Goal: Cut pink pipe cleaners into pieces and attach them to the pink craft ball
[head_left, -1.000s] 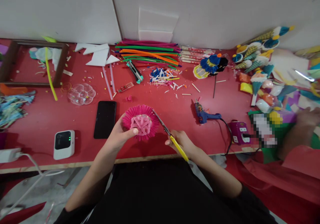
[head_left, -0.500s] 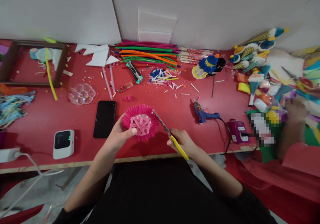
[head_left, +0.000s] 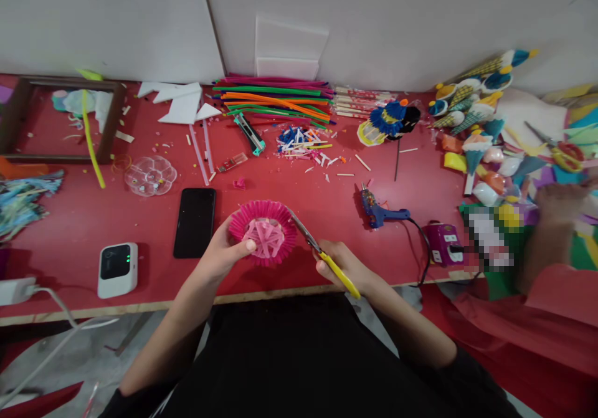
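Observation:
My left hand (head_left: 227,247) is closed around the left side of a round pink pleated craft piece (head_left: 264,237), thumb on its front. Crossed pale pink strips fill its middle, and a darker pink ruffled rim surrounds them. In my right hand (head_left: 343,265) is a pair of scissors (head_left: 306,234) with yellow handles. The blades point up and left, their tips at the upper right edge of the pink rim. Whether the blades touch the rim I cannot tell. A small pink scrap (head_left: 240,183) lies on the table just beyond the piece.
On the red table (head_left: 289,281) a black phone (head_left: 195,222) and a white device (head_left: 118,270) lie left. A blue glue gun (head_left: 380,209) with its cord sits right, beside a purple power strip (head_left: 445,243). Pipe cleaners (head_left: 275,100) lie behind. A co-worker's hand (head_left: 558,203) is far right.
The pink piece has tilted and turned slightly in my left hand. The scissors have shifted a little to the right, handles swinging outward. The co-worker's hand has moved a little.

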The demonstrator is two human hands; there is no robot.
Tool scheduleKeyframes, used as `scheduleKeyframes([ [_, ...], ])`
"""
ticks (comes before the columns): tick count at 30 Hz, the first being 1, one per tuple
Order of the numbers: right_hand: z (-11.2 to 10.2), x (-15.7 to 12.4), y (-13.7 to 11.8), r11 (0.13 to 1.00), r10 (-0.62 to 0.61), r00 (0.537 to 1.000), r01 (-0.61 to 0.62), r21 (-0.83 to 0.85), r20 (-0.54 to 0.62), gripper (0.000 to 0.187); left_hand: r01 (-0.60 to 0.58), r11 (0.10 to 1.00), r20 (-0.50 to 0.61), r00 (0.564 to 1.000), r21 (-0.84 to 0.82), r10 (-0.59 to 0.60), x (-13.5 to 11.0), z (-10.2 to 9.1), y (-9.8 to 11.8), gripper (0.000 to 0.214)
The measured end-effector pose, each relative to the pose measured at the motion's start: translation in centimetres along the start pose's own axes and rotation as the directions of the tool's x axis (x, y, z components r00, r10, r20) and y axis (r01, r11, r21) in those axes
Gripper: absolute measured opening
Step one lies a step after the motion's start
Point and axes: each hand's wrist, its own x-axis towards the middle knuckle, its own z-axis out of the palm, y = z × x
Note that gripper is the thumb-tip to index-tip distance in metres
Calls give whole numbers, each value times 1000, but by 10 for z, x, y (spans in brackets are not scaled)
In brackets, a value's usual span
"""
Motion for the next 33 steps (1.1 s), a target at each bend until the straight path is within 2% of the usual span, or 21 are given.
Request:
scheduleKeyframes([
  [8,-1,1,1,1000,14,1000,-14,-19,6,63,17,1000,1,1000,-6,-17,2,-2,-1,58],
  [17,3,3,3,998,40,999,-42,-49,-29,69,-10,999,-65,998,-36,7,2,6,7,53],
  [23,7,4,-1,998,65,998,-65,-21,-28,72,-9,999,-62,998,-40,6,3,8,5,54],
  [33,11,4,5,995,99,995,-99,17,-22,73,-7,999,-95,995,-44,3,6,6,5,52],
])
